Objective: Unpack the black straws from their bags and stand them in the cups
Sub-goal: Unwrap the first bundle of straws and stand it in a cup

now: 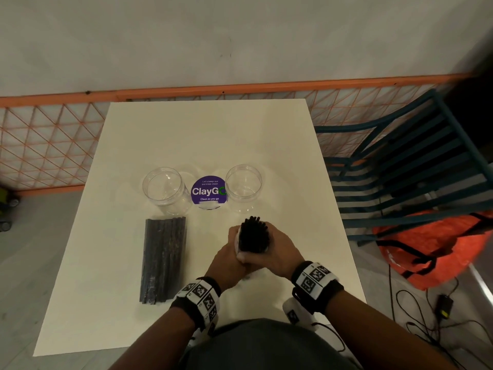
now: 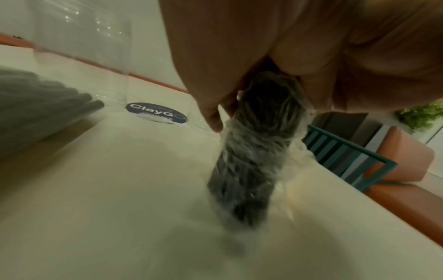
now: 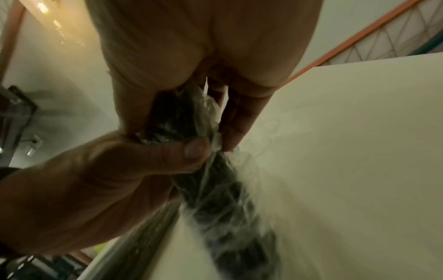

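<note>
A bundle of black straws [image 1: 253, 233] stands upright on the white table [image 1: 208, 134], its tips rising above my hands. My left hand [image 1: 230, 253] and right hand [image 1: 278, 248] both grip it from either side. The left wrist view shows the crinkled clear bag [image 2: 254, 151] around the bundle's lower part, blurred down to the table. In the right wrist view my left thumb [image 3: 189, 149] pinches the bag [image 3: 215, 191] against the straws. A second full bag of straws [image 1: 163, 260] lies flat at the left. Two empty clear cups [image 1: 164, 189] [image 1: 243, 186] stand behind.
A round purple ClayGo sticker [image 1: 209, 192] lies between the cups. A teal slatted chair [image 1: 405, 166] and an orange bag [image 1: 437, 244] sit right of the table. An orange mesh fence [image 1: 50, 145] runs behind. Cables [image 1: 440, 316] trail on the floor.
</note>
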`<move>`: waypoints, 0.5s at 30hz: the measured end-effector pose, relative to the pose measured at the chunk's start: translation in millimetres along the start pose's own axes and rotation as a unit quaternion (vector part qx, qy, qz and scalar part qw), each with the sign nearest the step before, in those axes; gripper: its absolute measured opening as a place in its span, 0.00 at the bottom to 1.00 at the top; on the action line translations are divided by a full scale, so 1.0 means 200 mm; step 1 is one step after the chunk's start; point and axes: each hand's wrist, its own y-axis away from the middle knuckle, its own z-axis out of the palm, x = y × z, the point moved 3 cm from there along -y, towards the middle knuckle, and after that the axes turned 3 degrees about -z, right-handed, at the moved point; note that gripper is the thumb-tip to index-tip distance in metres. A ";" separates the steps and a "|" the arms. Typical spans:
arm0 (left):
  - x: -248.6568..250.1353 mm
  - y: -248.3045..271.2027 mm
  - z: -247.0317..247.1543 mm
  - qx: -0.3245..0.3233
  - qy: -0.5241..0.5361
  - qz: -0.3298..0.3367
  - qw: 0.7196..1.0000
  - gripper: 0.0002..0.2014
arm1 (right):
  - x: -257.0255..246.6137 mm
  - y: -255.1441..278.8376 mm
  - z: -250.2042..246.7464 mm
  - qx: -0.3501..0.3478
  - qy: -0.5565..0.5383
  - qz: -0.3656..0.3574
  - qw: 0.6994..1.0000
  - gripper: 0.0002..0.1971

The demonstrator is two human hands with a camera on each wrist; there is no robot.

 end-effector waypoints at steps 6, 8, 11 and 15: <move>0.03 0.02 -0.08 -0.079 0.138 -0.036 0.987 0.63 | -0.07 -0.07 -0.09 0.041 -0.137 0.068 0.987 0.14; 0.04 0.03 -0.10 -0.076 0.120 -0.046 0.989 0.60 | -0.13 -0.05 -0.09 0.001 -0.216 0.092 0.972 0.13; 0.06 0.04 -0.15 -0.011 0.148 -0.058 0.987 0.49 | -0.22 -0.02 -0.12 -0.050 -0.268 0.064 0.960 0.14; 0.10 0.07 -0.25 0.001 0.219 -0.083 0.972 0.43 | -0.26 0.01 -0.29 0.061 0.012 -0.090 0.994 0.32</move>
